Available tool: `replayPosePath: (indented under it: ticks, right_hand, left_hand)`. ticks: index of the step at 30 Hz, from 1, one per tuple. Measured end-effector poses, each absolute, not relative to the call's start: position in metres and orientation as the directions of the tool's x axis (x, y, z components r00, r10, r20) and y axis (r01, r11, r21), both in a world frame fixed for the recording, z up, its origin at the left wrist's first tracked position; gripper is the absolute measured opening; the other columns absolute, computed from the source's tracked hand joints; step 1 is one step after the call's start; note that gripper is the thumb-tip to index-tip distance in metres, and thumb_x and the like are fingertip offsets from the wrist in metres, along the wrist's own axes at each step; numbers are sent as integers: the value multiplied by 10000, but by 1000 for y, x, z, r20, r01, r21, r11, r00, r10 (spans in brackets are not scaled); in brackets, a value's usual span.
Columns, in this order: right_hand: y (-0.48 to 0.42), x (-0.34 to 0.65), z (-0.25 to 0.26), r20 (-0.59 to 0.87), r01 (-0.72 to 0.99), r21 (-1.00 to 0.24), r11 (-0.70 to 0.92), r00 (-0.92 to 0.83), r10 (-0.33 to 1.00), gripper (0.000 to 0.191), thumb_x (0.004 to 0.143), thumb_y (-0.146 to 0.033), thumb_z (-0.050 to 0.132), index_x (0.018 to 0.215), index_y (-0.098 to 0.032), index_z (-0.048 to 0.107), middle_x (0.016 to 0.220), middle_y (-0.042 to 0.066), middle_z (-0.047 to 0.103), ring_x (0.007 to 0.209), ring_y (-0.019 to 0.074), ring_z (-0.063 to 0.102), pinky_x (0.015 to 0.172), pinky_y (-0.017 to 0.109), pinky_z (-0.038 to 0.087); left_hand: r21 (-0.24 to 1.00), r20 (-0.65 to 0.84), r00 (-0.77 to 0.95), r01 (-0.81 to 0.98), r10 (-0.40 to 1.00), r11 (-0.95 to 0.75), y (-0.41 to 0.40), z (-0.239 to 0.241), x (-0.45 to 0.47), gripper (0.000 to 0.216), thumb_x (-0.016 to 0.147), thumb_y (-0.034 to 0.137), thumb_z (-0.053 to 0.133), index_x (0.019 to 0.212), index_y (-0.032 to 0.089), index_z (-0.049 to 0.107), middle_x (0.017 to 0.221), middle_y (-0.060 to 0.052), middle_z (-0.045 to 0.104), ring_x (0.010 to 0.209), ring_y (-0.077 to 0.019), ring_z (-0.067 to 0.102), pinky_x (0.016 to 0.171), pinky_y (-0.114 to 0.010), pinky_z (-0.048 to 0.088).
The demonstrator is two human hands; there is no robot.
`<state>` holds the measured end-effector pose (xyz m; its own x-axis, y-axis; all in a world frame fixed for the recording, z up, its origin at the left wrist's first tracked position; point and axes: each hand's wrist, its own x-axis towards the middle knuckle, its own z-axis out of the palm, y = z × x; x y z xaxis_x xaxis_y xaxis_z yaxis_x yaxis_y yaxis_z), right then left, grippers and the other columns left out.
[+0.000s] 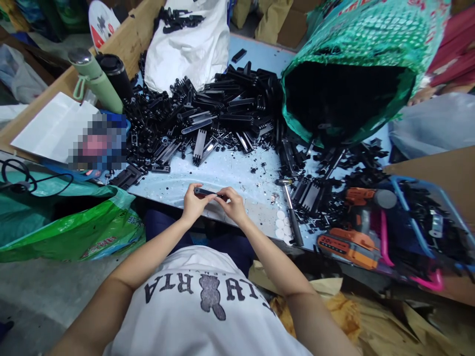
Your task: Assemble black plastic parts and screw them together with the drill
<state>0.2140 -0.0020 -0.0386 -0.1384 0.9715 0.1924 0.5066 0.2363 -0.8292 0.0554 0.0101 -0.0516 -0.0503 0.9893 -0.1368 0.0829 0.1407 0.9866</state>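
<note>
Both my hands meet at the near edge of the light blue table (230, 173). My left hand (193, 202) pinches one end of a small black plastic strip (207, 192). The fingers of my right hand (233, 203) are closed on its other end. The strip lies level between them, just above the tabletop. A large heap of similar black plastic parts (208, 113) covers the table beyond my hands.
A green woven sack (356, 64) gapes open at the right, a white bag (187, 47) stands at the back. An orange cordless drill (352, 237), a hammer (291, 212) and a blue-pink basket of parts (426, 227) sit right. Two flasks (100, 79) and a green plastic bag (70, 222) are left.
</note>
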Motion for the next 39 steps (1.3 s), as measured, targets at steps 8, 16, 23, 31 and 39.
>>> replayPosePath:
  ticks: [8, 16, 23, 31, 39]
  right_hand:
    - [-13, 206, -29, 247, 552, -796, 249, -81, 966, 194, 854, -354, 523, 863, -164, 563, 853, 70, 555, 669, 122, 508, 632, 267, 445]
    - [-22, 202, -30, 236, 556, -796, 238, -77, 969, 194, 852, -360, 523, 871, -172, 567, 858, 73, 552, 678, 129, 512, 647, 272, 451]
    - [-16, 196, -29, -1, 269, -963, -11, 37, 999, 282, 737, -437, 630, 775, -160, 596, 751, 54, 572, 619, 125, 506, 595, 268, 433]
    - [22, 189, -44, -281, 72, -960, -272, -280, 918, 454, 745, -584, 555, 806, -137, 606, 684, 46, 577, 582, 118, 519, 584, 256, 435]
    - [180, 263, -24, 259, 938, -301, -171, 254, 932, 266, 871, -239, 454, 1041, -84, 588, 1133, 177, 495, 1079, 273, 390, 866, 375, 336]
  left_hand:
    - [984, -159, 6, -78, 987, 159, 8, -30, 60, 465, 707, 375, 669, 1045, 166, 428, 621, 35, 552, 465, -97, 548, 478, -224, 479]
    - [969, -205, 63, -127, 977, 212, 7, -31, 54, 411, 770, 409, 582, 1061, 174, 411, 500, 65, 527, 381, -127, 539, 408, -224, 446]
    - [991, -128, -15, -40, 992, 127, 7, -32, 46, 435, 858, 547, 387, 984, 150, 512, 583, 0, 573, 438, -121, 558, 404, -219, 423]
    - [984, -39, 10, -174, 999, 40, 23, -42, 37, 430, 808, 488, 536, 1047, 130, 517, 837, -77, 645, 752, -156, 627, 679, -275, 504]
    - [494, 186, 373, 764, 909, -414, 16, -72, 43, 332, 894, 293, 417, 1150, 155, 577, 1114, -130, 598, 1101, -265, 509, 904, -435, 430]
